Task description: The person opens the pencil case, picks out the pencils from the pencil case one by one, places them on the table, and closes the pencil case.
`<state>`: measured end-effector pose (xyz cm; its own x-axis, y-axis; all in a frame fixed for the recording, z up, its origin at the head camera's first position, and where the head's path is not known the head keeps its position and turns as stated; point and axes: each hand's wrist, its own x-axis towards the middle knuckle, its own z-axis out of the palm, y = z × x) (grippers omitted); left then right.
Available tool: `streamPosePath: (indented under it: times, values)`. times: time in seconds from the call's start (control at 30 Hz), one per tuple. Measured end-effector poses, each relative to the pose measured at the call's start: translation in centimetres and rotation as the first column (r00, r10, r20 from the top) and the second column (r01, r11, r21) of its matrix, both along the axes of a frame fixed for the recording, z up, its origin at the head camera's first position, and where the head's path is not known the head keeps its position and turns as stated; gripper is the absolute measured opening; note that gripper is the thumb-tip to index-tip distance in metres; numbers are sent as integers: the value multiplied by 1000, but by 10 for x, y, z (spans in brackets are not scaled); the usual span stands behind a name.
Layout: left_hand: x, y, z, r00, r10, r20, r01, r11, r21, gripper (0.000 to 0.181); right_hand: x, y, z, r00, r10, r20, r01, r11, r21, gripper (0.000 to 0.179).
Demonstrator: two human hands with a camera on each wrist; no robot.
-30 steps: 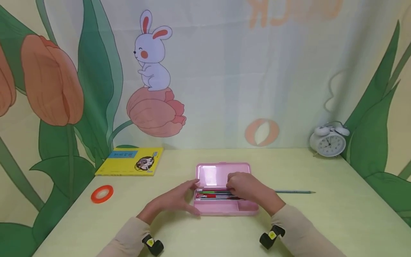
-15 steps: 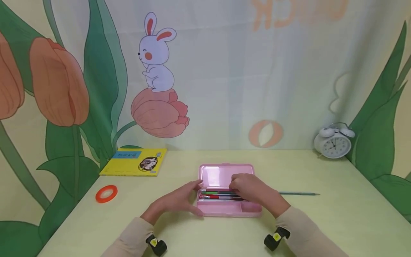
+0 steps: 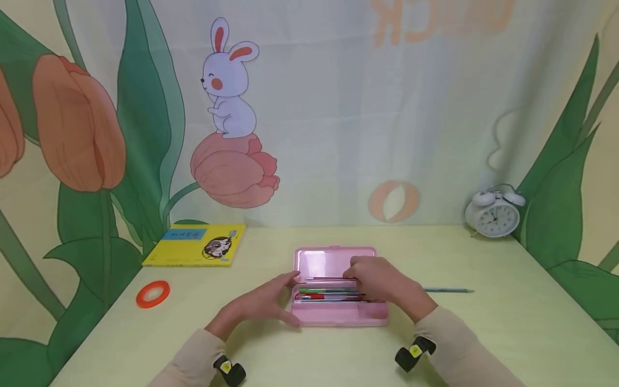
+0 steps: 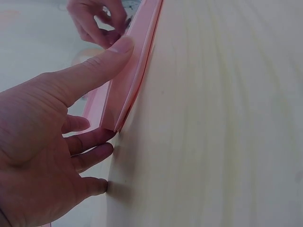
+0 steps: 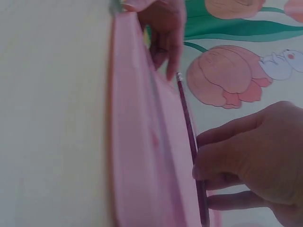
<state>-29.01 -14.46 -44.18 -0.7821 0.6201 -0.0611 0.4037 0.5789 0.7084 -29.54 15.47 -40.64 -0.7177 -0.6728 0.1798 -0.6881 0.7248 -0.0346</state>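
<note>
My right hand (image 3: 382, 277) pinches a dark red pencil (image 5: 188, 118) with a metal-banded end, just above the open pink pencil case (image 3: 324, 313). In the head view, this pencil lies level across the case near the hinge. Several pencils and pens, among them one with a green part (image 3: 309, 291) and one with a red part (image 3: 316, 296), lie in the case's long compartment. My left hand (image 3: 263, 300) spans the case's left end, its thumb touching the front wall (image 4: 124, 85) and its fingers spread around the far corner. The right hand hides part of the case's contents.
A blue-green pencil (image 3: 450, 291) lies on the table right of the case. Towards the left are a yellow book (image 3: 193, 250) and an orange-red tape roll (image 3: 153, 294). A white alarm clock (image 3: 494, 213) stands at the back right, before a printed curtain (image 3: 314, 134).
My right hand has lifted the dark red pencil from the case's compartment up towards the lid. The left hand stays at the case's left end. The head view shifts slightly.
</note>
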Motion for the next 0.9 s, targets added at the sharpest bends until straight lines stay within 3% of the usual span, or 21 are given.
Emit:
streamPosePath:
  times: [0.23,0.53,0.9]
  values:
    - [0,0,2,1000,9,2,-9,1000,-8,115,-1,16,20,992,-81,98,88,994,-66,26]
    - [1,1,-1,999,8,32,-8,1000,9,114,2,43,19,994,-79,76,83,995,-61,9]
    - [3,2,3,999,20,32,-21,1000,6,114,10,96,26,974,-153,168,162,986,-44,19]
